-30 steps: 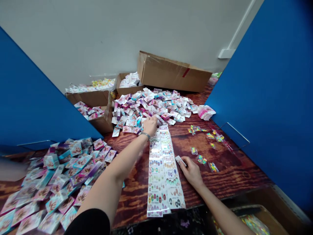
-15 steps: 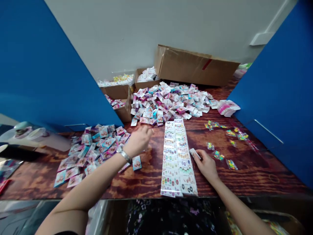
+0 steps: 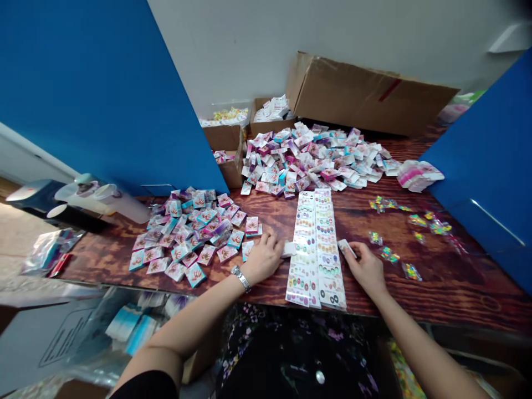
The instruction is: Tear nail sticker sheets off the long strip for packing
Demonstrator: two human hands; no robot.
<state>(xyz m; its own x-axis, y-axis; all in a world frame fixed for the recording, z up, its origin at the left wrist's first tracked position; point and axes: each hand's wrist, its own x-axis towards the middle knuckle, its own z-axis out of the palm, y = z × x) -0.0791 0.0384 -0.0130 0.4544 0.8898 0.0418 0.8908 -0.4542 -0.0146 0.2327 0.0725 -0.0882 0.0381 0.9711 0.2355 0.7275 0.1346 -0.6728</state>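
My left hand point(image 3: 262, 259), a metal-banded watch or bracelet on its wrist, is closed at the left edge of the sticker sheets. A small white box point(image 3: 288, 249) shows at its fingertips, its far end touching the sheets. My right hand point(image 3: 366, 270) pinches another small white box point(image 3: 346, 248) just right of the sheets. Between the hands lie two overlapping rows of nail sticker sheets point(image 3: 307, 249), printed with coloured ovals. Left of my left hand spreads a pile of small printed boxes point(image 3: 195, 227) in pink, purple and blue.
A big heap of similar boxes point(image 3: 307, 158) lies at the back before a large cardboard carton point(image 3: 374, 100). Small bags of yellow-green pieces point(image 3: 389, 254) are scattered right. Blue panels point(image 3: 178, 127) flank the table. Cups point(image 3: 120, 202) stand far left.
The view has swung left. My left hand has come down from above the table toward the sheets, with a white box now visible at its fingertips. My right hand keeps its box beside the sheets.
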